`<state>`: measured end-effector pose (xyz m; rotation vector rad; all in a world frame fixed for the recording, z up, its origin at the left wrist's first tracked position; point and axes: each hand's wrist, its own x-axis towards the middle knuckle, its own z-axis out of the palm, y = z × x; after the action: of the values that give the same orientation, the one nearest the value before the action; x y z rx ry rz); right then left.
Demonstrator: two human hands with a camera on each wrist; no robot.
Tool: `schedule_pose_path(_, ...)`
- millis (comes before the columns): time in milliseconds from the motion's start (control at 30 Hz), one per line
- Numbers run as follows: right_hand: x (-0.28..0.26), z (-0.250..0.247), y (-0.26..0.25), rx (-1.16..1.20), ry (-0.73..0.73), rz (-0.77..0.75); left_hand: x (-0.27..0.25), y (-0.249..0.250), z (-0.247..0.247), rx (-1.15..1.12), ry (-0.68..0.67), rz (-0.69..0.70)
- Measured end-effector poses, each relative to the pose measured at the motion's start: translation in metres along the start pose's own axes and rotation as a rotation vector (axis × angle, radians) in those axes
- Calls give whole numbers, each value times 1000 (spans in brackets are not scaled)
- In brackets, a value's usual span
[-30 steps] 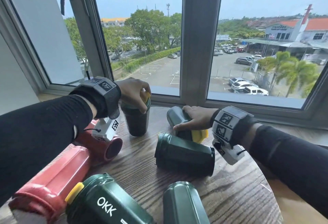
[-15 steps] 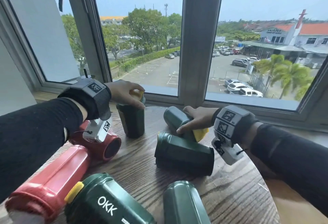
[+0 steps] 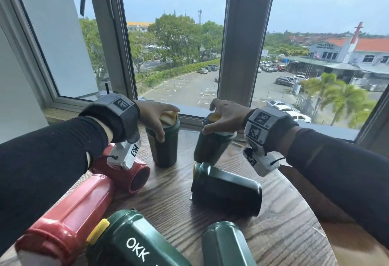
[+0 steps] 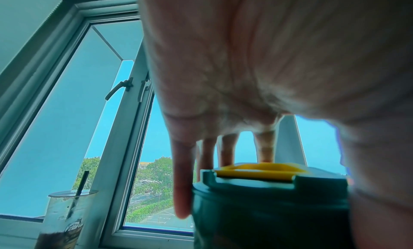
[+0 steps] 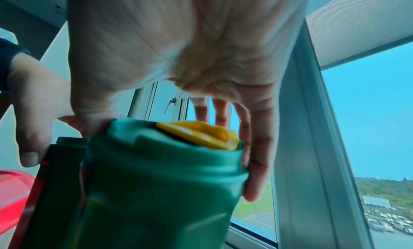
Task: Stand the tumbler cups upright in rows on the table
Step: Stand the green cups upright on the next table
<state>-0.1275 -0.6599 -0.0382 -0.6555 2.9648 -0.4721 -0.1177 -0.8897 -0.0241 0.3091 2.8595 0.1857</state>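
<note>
Tipped up off its side since a second ago, the green cup (image 3: 210,147) at one o'clock leans in the right hand's (image 3: 226,116) curled fingers, wanting straightening beside the left hand's (image 3: 155,116) gripped upright cup (image 3: 163,147).

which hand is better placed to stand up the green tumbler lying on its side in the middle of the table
Right. The right hand, gripping a tilted tumbler, is just behind the lying green tumbler. The left hand holds the upright tumbler farther off, nearer the red tumblers.
</note>
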Motion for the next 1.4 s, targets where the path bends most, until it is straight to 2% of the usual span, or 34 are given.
schedule_pose_path(133,16,10,-23,-133,-35,-31,0,-4,0,6,30,-3)
schedule_pose_path(267,22,12,-33,-189,-79,17,0,-5,4,-5,19,-30)
schedule_pose_path(400,15,4,-24,31,-298,102,-4,-6,1,-22,-54,5)
schedule_pose_path(500,10,-2,-18,132,-355,96,-6,-6,-1,-71,-106,26)
schedule_pose_path(800,4,3,-18,190,-212,85,-10,1,4,-234,-3,13)
schedule_pose_path(1100,-6,3,-17,214,-198,89,-16,6,8,-278,29,-1)
schedule_pose_path(1400,-12,4,-17,229,-186,74,-21,6,11,-219,59,8)
